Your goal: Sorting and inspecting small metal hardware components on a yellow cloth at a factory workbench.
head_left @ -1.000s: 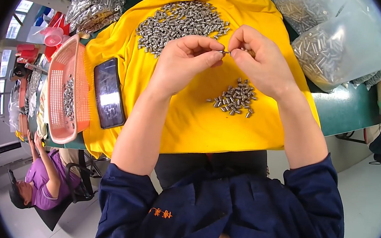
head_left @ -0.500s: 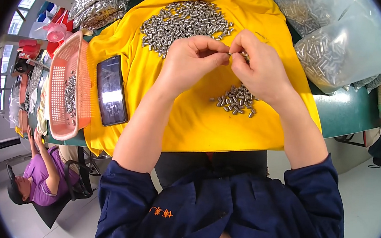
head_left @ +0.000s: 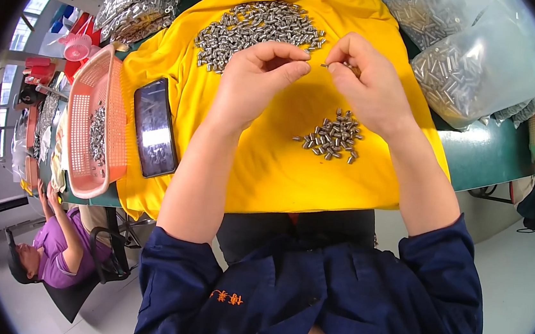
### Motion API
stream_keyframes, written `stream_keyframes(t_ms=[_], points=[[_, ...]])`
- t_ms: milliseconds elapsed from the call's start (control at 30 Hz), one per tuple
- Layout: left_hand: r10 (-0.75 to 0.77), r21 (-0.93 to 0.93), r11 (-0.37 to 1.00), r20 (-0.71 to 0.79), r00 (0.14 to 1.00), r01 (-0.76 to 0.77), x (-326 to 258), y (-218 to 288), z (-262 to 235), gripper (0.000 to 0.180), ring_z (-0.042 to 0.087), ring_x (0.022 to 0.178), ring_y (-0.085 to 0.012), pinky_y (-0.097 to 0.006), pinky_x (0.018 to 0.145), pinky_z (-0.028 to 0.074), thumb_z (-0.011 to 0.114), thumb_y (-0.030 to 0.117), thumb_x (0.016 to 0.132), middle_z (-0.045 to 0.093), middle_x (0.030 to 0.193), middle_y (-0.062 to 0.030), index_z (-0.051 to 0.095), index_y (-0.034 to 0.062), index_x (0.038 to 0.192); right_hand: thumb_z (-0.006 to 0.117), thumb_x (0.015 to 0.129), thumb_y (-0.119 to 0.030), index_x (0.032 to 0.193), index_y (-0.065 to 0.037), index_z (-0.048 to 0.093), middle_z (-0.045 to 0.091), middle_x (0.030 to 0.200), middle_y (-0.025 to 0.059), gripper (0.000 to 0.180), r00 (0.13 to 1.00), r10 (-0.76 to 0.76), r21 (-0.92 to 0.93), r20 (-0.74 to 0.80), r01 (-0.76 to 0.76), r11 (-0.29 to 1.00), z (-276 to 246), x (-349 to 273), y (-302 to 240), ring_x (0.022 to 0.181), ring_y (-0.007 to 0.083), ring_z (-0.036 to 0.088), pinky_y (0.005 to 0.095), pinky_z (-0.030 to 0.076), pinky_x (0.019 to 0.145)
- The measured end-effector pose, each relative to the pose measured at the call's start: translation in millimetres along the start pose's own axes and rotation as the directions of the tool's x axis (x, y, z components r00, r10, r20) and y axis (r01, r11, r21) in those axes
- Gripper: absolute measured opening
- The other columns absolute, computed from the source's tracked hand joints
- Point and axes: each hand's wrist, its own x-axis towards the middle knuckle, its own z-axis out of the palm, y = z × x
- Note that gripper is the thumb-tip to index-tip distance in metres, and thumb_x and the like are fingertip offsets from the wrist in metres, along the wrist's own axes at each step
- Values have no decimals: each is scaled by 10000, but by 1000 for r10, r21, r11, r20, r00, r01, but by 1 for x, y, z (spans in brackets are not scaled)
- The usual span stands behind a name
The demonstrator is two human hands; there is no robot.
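My left hand point(head_left: 253, 82) hovers over the yellow cloth point(head_left: 266, 180) by the near right edge of a large pile of small metal cylinders point(head_left: 255, 30). Its thumb and forefinger are a little apart, and I see nothing held between them. To its right, my right hand point(head_left: 372, 87) is closed, a thin small metal piece point(head_left: 324, 65) poking out of its pinch toward the left hand. Whatever lies deeper in its curled fingers is hidden. Below that hand rests a smaller heap of metal cylinders point(head_left: 332, 134).
Left of the cloth's middle lies a phone point(head_left: 155, 127). Beyond it stands a pink plastic basket point(head_left: 76, 142) with metal parts. Clear bags of metal parts point(head_left: 450, 78) sit at right, another bag point(head_left: 138, 3) at far left. A person in purple point(head_left: 70, 244) sits lower left.
My hands have drawn apart after their fingertips met. The left moved left and slightly up; the right rose a little, the thin metal piece in its pinch.
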Motion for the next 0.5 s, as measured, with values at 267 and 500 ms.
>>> stream_keyframes(t_ms=[267, 500], points=[[-130, -459, 869, 150, 980, 185, -2, 0, 7, 125, 571, 776, -151, -271, 712, 479, 530, 50, 812, 593, 847, -73, 555, 23, 931, 476, 748, -72, 767, -31, 481, 447, 619, -26, 46, 994, 62, 202, 87, -79, 976, -3, 1, -1, 530, 37, 366, 199, 304, 459], [-92, -468, 869, 163, 982, 159, -2, -5, 7, 120, 601, 761, -171, -264, 699, 500, 544, 18, 796, 597, 847, -89, 554, -7, 913, 483, 734, -66, 766, -29, 472, 486, 609, 21, 50, 997, -1, 115, 71, -7, 993, -3, -2, -8, 531, 87, 441, 232, 355, 478]])
